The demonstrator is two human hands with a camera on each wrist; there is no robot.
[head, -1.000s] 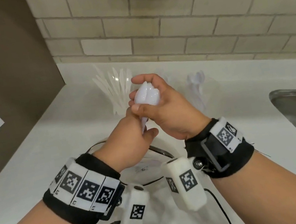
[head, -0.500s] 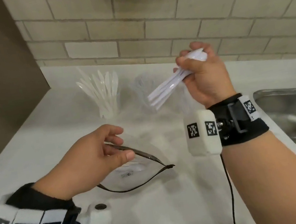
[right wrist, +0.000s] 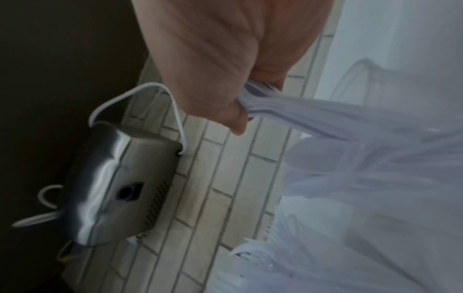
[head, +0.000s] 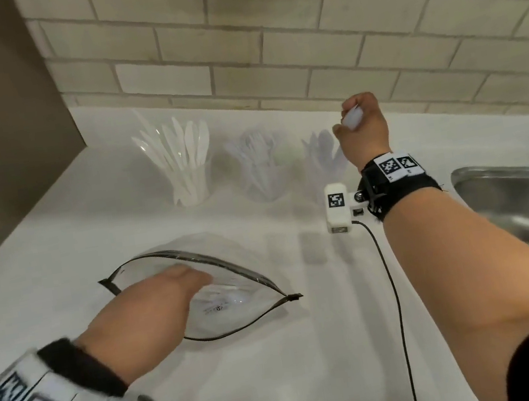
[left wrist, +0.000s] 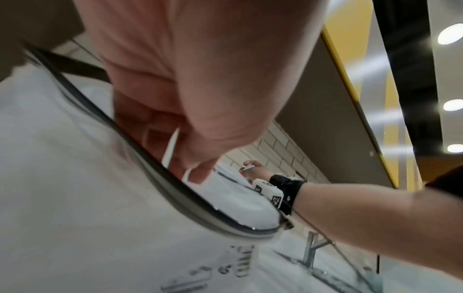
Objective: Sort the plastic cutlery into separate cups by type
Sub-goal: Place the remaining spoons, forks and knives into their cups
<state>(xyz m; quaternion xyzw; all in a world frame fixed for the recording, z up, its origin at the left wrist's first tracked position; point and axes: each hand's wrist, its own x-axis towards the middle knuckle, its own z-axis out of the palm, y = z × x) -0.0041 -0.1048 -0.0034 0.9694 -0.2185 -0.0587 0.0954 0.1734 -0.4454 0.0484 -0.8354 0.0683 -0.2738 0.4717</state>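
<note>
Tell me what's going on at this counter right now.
A person is sorting white plastic cutlery into three clear cups along the wall. The right hand grips a bunch of spoons and is lowering them into the rightmost cup. The left hand is inside the open zip pouch on the counter, fingers around another white piece. The leftmost cup already holds knives; the middle cup looks like forks.

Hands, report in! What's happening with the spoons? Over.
Right hand grips spoons over right cup. Left hand inside bag, pinching cutlery. Nothing blocking.
</note>
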